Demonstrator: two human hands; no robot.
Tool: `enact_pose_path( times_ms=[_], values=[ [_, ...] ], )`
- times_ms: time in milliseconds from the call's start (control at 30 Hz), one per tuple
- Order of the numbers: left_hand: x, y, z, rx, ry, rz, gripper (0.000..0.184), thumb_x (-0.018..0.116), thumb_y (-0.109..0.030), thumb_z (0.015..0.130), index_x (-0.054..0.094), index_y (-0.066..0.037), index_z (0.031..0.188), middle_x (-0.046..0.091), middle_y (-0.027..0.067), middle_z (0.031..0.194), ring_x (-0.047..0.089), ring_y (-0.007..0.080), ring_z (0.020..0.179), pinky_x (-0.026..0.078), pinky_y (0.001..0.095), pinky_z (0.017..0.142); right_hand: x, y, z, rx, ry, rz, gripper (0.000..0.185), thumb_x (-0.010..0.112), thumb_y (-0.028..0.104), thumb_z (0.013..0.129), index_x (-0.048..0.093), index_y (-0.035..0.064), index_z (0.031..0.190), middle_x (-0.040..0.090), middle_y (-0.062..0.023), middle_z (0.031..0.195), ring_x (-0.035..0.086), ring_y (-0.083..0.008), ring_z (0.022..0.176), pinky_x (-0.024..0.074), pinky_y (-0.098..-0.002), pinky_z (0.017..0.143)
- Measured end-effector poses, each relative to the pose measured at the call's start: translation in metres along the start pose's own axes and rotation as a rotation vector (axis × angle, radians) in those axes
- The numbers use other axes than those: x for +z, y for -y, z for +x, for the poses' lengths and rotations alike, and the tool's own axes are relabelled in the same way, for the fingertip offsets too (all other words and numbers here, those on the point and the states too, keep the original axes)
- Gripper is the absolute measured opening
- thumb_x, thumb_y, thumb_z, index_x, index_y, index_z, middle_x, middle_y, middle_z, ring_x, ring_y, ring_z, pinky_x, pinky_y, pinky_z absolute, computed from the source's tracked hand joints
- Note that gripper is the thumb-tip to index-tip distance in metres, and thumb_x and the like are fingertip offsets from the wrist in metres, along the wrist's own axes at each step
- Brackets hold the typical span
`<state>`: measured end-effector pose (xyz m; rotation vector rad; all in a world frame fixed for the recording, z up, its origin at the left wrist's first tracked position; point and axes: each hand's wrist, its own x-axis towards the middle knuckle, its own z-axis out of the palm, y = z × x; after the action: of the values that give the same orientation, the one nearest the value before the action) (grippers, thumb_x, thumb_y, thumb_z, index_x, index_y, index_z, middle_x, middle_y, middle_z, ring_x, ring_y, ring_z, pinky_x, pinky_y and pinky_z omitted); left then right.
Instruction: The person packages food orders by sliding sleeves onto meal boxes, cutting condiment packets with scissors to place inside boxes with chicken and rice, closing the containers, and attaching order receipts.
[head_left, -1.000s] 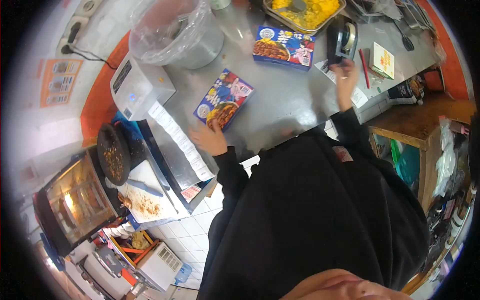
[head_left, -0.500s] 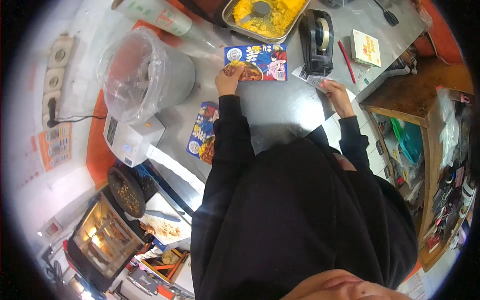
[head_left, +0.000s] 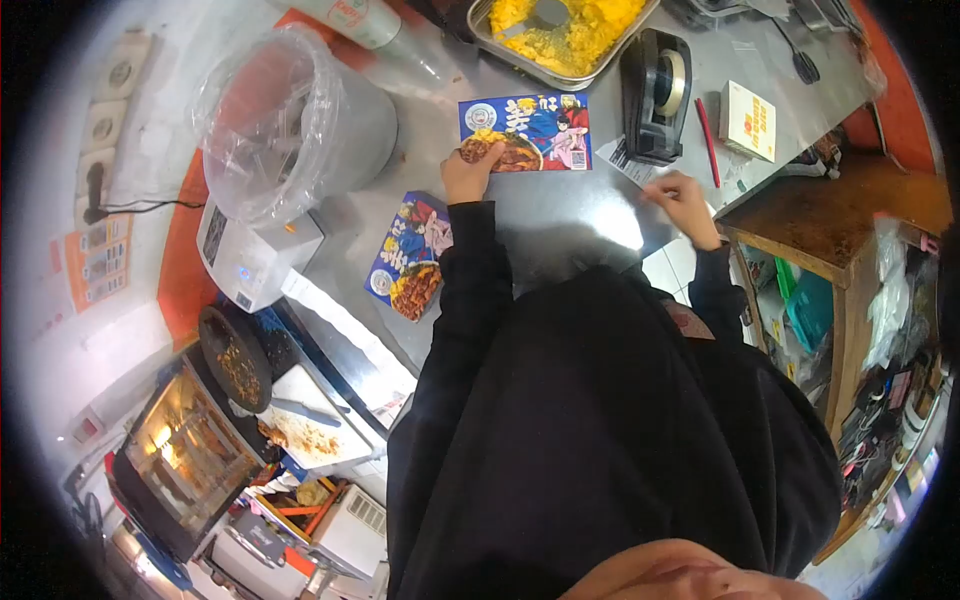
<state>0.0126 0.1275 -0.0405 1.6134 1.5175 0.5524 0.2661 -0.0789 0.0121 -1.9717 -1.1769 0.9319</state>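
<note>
A blue printed food box (head_left: 560, 130) with a picture of a meat dish and a cartoon figure lies on the steel table. My left hand (head_left: 470, 175) grips its lower left edge, thumb over the printed top. Beside the black tape dispenser (head_left: 640, 130) is my right hand (head_left: 688, 208), its fingers curled together in a pinch; what they hold, if anything, is too small to make out. A printed paper slip (head_left: 625, 165) sticks out from the dispenser's near end, close to these fingertips. A second blue food box (head_left: 410, 255) rests near my left forearm.
A metal tray (head_left: 540, 70) of yellow food stands at the back, right of a plastic-lined bin (head_left: 350, 140). A white printer (head_left: 255, 260) trails a paper strip (head_left: 345, 325). A red pen (head_left: 707, 145) and a small carton (head_left: 748, 122) lie right of the dispenser.
The whole view has shifted slightly. My right hand has drawn a little away from the dispenser and paper slip, fingers more curled. My left hand stays on the same box.
</note>
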Motion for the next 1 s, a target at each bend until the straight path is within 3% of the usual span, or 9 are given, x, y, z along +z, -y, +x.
enact_pose_path(
  times_ms=[100, 300, 500, 533, 567, 633, 733, 867, 1000],
  values=[
    [-0.002, 0.006, -0.018, -0.092, 0.008, 0.104, 0.076, 0.071, -0.054, 0.052, 0.054, 0.012, 0.087, 0.052, 0.0281, 0.09, 0.051, 0.0366, 0.088, 0.041, 0.039, 0.079, 0.05, 0.038, 0.016, -0.25, -0.036, 0.388, 0.017, 0.059, 0.02, 0.078, 0.064, 0.0034, 0.079, 0.058, -0.0096, 0.093, 0.05, -0.0194, 0.1, 0.0377, -0.0308, 0.083],
    [-0.004, 0.005, -0.042, 0.008, -0.002, 0.011, 0.068, 0.068, -0.05, 0.06, 0.046, 0.009, 0.086, 0.051, 0.0273, 0.089, 0.052, 0.0385, 0.081, 0.042, 0.0393, 0.072, 0.08, 0.028, 0.039, -0.025, -0.012, 0.7, 0.02, 0.05, 0.017, 0.085, 0.06, 0.0011, 0.078, 0.058, 0.0009, 0.076, 0.049, -0.0068, 0.072, 0.036, -0.0187, 0.072],
    [-0.006, -0.007, -0.066, -0.29, 0.24, -0.718, 0.062, 0.062, -0.043, 0.07, 0.02, -0.009, 0.101, 0.047, 0.0184, 0.099, 0.056, 0.0273, 0.074, 0.047, 0.0391, 0.057, 0.05, 0.043, 0.039, -0.088, -0.051, 0.726, 0.022, 0.05, 0.018, 0.085, 0.059, 0.001, 0.074, 0.057, 0.0001, 0.076, 0.05, -0.0078, 0.074, 0.0362, -0.0197, 0.069],
    [-0.01, -0.021, -0.075, -0.45, 0.259, -0.96, 0.061, 0.06, -0.04, 0.072, 0.016, -0.013, 0.104, 0.046, 0.0176, 0.102, 0.056, 0.0248, 0.074, 0.047, 0.0401, 0.053, 0.042, 0.059, 0.031, -0.242, -0.344, 0.515, 0.022, 0.051, 0.018, 0.084, 0.06, 0.0004, 0.074, 0.057, 0.0001, 0.074, 0.05, -0.0079, 0.072, 0.0378, -0.0202, 0.068],
    [-0.012, -0.027, -0.078, -0.452, 0.262, -0.963, 0.061, 0.06, -0.04, 0.072, 0.016, -0.013, 0.104, 0.046, 0.0176, 0.102, 0.056, 0.0248, 0.074, 0.047, 0.0401, 0.053, 0.038, 0.073, 0.021, -0.388, -0.623, 0.29, 0.022, 0.053, 0.018, 0.083, 0.061, -0.0003, 0.075, 0.056, 0.0002, 0.072, 0.051, -0.0081, 0.07, 0.0394, -0.0207, 0.068],
    [-0.015, -0.033, -0.081, -0.488, 0.246, -0.985, 0.047, 0.055, -0.033, 0.076, 0.029, -0.006, 0.104, 0.05, 0.0145, 0.098, 0.056, 0.0247, 0.076, 0.046, 0.0385, 0.049, 0.043, 0.08, 0.004, -0.4, -0.659, 0.479, 0.021, 0.053, 0.02, 0.083, 0.062, 0.0016, 0.076, 0.055, 0.0017, 0.068, 0.048, -0.0059, 0.063, 0.0371, -0.0184, 0.056],
    [-0.011, -0.016, -0.075, -0.503, 0.343, -1.074, 0.04, 0.05, -0.034, 0.078, 0.04, -0.005, 0.104, 0.055, 0.0117, 0.09, 0.058, 0.0229, 0.07, 0.046, 0.0389, 0.049, 0.062, 0.075, -0.016, -0.054, -0.165, 0.621, 0.02, 0.056, 0.021, 0.082, 0.065, 0.0037, 0.085, 0.051, 0.0037, 0.061, 0.039, -0.002, 0.051, 0.0291, -0.0159, 0.045],
    [-0.01, -0.016, -0.078, -0.489, 0.306, -1.056, 0.036, 0.046, -0.034, 0.08, 0.048, -0.004, 0.101, 0.058, 0.0097, 0.083, 0.059, 0.0218, 0.065, 0.046, 0.039, 0.048, 0.095, 0.074, -0.007, -0.065, -0.159, 0.729, 0.02, 0.055, 0.013, 0.082, 0.061, 0.0022, 0.097, 0.048, 0.0034, 0.06, 0.034, -0.0015, 0.045, 0.0243, -0.0159, 0.041],
    [-0.011, -0.018, -0.079, -0.504, 0.356, -1.09, 0.034, 0.046, -0.033, 0.08, 0.047, -0.007, 0.102, 0.058, 0.0087, 0.087, 0.058, 0.021, 0.069, 0.046, 0.0367, 0.047, 0.106, 0.086, -0.001, -0.141, -0.292, 0.664, 0.052, 0.059, 0.01, 0.079, 0.036, 0.0089, 0.126, 0.049, 0.0027, 0.056, 0.037, -0.0019, 0.044, 0.0266, -0.0161, 0.04]
  ],
)
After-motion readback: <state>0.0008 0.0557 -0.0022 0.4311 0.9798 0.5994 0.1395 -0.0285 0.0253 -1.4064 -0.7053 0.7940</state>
